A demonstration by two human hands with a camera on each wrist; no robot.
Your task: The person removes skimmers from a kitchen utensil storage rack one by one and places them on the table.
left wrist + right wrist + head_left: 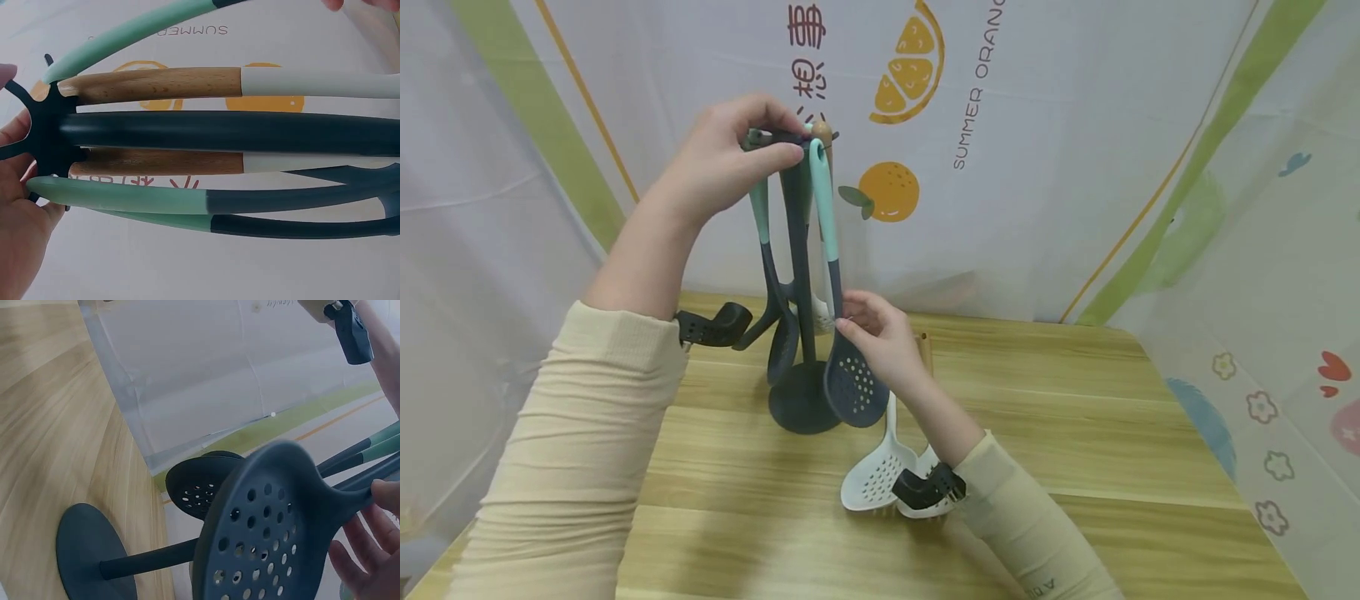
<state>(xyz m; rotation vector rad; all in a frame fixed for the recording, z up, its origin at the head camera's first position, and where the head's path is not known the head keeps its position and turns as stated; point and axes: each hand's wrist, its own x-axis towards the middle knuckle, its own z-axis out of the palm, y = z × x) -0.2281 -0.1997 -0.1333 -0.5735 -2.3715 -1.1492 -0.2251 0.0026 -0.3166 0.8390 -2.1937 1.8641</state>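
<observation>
At the top of a dark utensil stand (805,400), my left hand (730,158) grips the hooked hub (53,131) with thumb and fingers. My right hand (883,342) pinches the neck of a dark slotted skimmer (856,387) with a mint handle (823,196). That handle's top loop is right at the stand's hooks, beside my left thumb. Other mint-handled utensils (760,212) hang on the stand's left side, one of them a dark perforated ladle (194,487). Wooden-handled white utensils (156,83) hang there too, partly hidden behind the pole.
On the wooden table (1037,408), a white slotted turner (876,479) and another white utensil (928,500) lie in front of the stand, partly covered by my right wrist. A printed white curtain (1037,208) hangs close behind the stand.
</observation>
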